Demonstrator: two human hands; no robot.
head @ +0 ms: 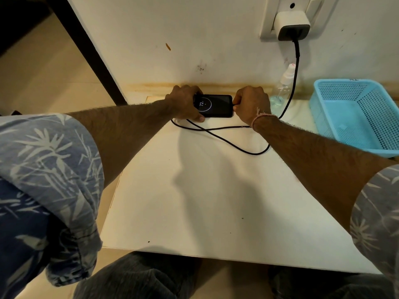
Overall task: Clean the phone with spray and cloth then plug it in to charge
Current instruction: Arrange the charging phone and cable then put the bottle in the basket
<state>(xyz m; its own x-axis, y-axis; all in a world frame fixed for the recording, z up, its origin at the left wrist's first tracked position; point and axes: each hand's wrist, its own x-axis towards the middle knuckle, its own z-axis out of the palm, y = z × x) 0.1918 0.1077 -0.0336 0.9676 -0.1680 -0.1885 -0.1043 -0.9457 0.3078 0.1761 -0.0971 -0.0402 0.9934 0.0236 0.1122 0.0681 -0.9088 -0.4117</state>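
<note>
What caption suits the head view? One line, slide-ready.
Left hand steadies the lit phone while the right hand pinches the charging cable at its end; charger in wall socket.

Phone (213, 105) on table (205, 190), left of basket (345, 117)

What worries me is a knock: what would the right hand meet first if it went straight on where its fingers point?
The phone: the right hand, pinching the cable, points at its nearest end, apparently touching it.

White table (216, 201) with phone (213, 105), black cable (226, 143), spray bottle (281, 91), blue basket (323, 117).
</note>
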